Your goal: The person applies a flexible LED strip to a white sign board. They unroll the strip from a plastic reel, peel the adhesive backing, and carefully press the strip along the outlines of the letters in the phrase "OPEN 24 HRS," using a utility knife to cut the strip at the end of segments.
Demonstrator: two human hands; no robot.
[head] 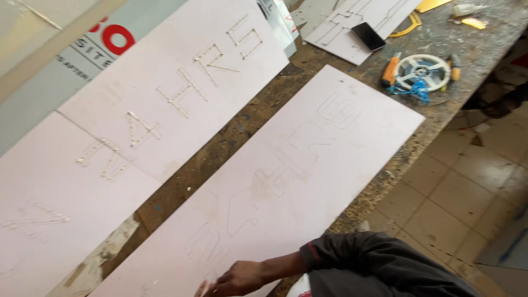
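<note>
one hand (237, 279) shows at the bottom edge of the view, coming in from the right on a dark sleeve (379, 267) with a red cuff; which hand it is cannot be told for certain, though it reads as the right. its fingers are curled together and seem to pinch something small and pale at the tips, too blurred to name. the hand rests on the near end of a long pale pink board (286, 181) that lies slantwise along the counter's right edge, its surface scored with faint outlines of letters and numerals. the other hand is out of view. across a bare strip of the worn, stained counter (220, 148), toward the left edge, lies a second pink board (181, 82) with similar outlines studded with rows of small bright dots, and a third pink board (38, 214) touches it at the near left corner. behind them a grey sign panel (71, 66) with red shapes leans at the far left. at the far end of the counter a dark phone (368, 36) lies on another scored pink sheet (352, 22), and near the right edge sits a white reel (422, 71) with an orange-handled tool (391, 69) just beside it and blue cord (413, 91) tangled at its near side. a tiled floor (467, 187) shows beyond the counter's right edge.
</note>
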